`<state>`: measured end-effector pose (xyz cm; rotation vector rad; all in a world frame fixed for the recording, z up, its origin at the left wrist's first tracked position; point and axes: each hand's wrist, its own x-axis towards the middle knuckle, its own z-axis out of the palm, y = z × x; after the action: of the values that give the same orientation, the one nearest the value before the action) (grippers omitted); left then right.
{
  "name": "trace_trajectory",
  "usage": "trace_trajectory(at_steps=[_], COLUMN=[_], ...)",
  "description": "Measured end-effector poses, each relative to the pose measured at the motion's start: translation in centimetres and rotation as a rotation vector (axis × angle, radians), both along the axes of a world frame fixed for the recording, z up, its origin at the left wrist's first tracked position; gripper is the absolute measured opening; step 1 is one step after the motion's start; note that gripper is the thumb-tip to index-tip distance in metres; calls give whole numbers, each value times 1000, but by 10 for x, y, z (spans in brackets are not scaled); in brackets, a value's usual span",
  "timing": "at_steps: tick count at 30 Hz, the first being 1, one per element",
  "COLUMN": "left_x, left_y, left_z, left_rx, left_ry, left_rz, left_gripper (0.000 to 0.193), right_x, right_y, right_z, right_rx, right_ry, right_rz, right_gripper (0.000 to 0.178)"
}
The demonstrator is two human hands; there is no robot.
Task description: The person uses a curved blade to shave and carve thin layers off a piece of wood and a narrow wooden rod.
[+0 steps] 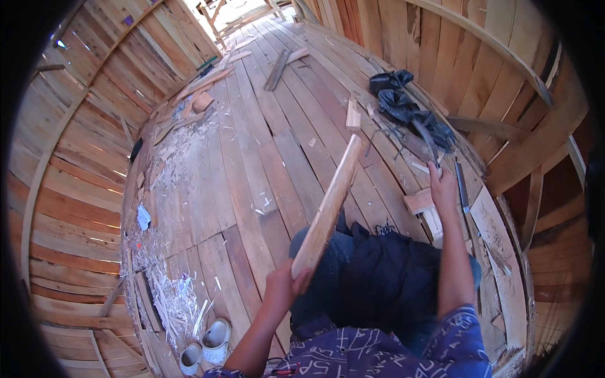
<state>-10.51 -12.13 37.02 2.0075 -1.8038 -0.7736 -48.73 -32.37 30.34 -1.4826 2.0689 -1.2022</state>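
Fingers (pixel 304 278) of the left hand (pixel 283 288): wrapped around the near end of a long, pale, rough-sided wooden slat (pixel 330 205), pressed firmly against it.
Slat: raised at a slant above the brown wooden plank floor (pixel 252 170), near end beside the lap, far end leaning away toward the floor's right edge, touching nothing there.
Fingers of the right hand (pixel 445 187): curled around the base of a slim, curved, grey tool (pixel 426 135), held close to the floor's right edge, well apart from the slat.
Lap: covered with bunched black cloth (pixel 387 283) over blue trousers (pixel 339 247).
Right edge of the floor: crumpled black plastic bags (pixel 400 106) beyond the right hand; a straight, dark, narrow tool (pixel 462 181) just beside it; a small reddish-brown wood block (pixel 418 201) nearer the body; a long pale board (pixel 504 264) along the rim.
Left edge: strewn with pale wood shavings (pixel 173 293) and a crumpled light-blue scrap (pixel 144 218).
Near left corner: white perforated clogs (pixel 215 356), set side by side.
Toward the far end: a narrow grey board (pixel 276 70), lying flat.
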Motion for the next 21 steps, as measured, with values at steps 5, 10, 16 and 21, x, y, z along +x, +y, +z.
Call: trace_trajectory(at_steps=[5, 10, 16, 21], left_x=[8, -7, -1, 11], left_y=[-7, -10, -21, -10], left_z=[2, 4, 6, -5], left_rx=[-81, -16, -45, -70], left_ry=[-146, -76, -164, -34], left_rz=[-57, -62, -130, -105], left_gripper=[38, 40, 40, 39], right_x=[98, 148, 131, 77], right_y=[79, 115, 68, 44], right_z=[62, 48, 24, 24], right_rx=[75, 241, 115, 168], right_ry=[-61, 9, 296, 91], right_rz=[407, 825, 750, 205], right_gripper=[48, 51, 54, 53])
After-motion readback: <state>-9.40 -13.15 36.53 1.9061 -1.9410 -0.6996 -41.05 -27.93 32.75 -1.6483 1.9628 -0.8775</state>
